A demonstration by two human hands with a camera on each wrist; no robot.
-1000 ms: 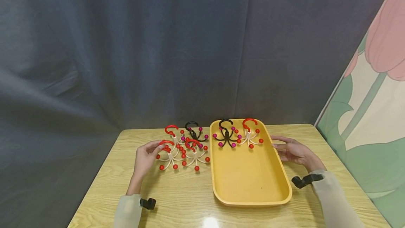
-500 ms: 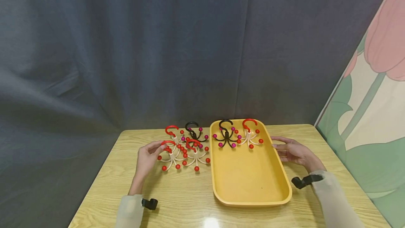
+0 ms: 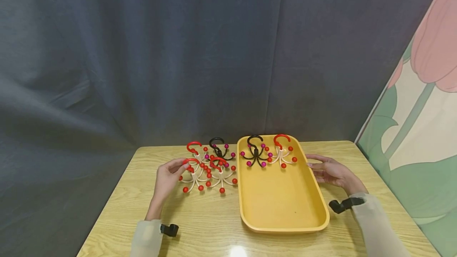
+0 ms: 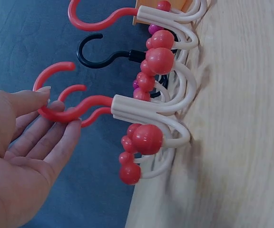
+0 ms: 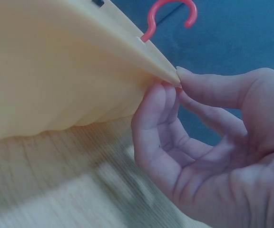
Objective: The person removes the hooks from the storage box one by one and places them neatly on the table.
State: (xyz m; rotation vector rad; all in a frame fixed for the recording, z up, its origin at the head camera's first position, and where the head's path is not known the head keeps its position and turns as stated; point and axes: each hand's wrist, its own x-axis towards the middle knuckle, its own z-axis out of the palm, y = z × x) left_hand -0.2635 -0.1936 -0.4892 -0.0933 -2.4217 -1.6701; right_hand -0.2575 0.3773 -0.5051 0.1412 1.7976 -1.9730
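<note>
One small change to log: against a second ago, the left hand (image 3: 168, 175) and the held hanger (image 3: 194, 176) sit slightly further right in my head view; across the last half second I read almost no added shift. My left wrist feed shows thumb and fingers pinching its red hook. The held hanger is upright, left of centre in the lower half of the frame; whether all its weight is on the worktop (image 3: 200, 217) I cannot tell. The front neighbour (image 3: 220, 176), also red-hooked, is just beside it on the right; contact between their ball ends not resolvable. Higher in the frame: the rear red-hooked hanger (image 3: 198, 156) and the outer black hanger (image 3: 219, 152). Right hand (image 3: 332, 171), unchanged: it pinches the right rim of the yellow tray (image 3: 278, 201), thumb above, fingers curled beneath. No tray movement that I can detect. At the tray's upper end, the inner black hanger (image 3: 255, 152) (left) and the inner red-hooked hanger (image 3: 281, 152) (right) stay put. My judgement: the shift is a minor adjustment that leaves the count alone, four hangers outside the tray and two inside, while the right hand probably steadies the tray.
</note>
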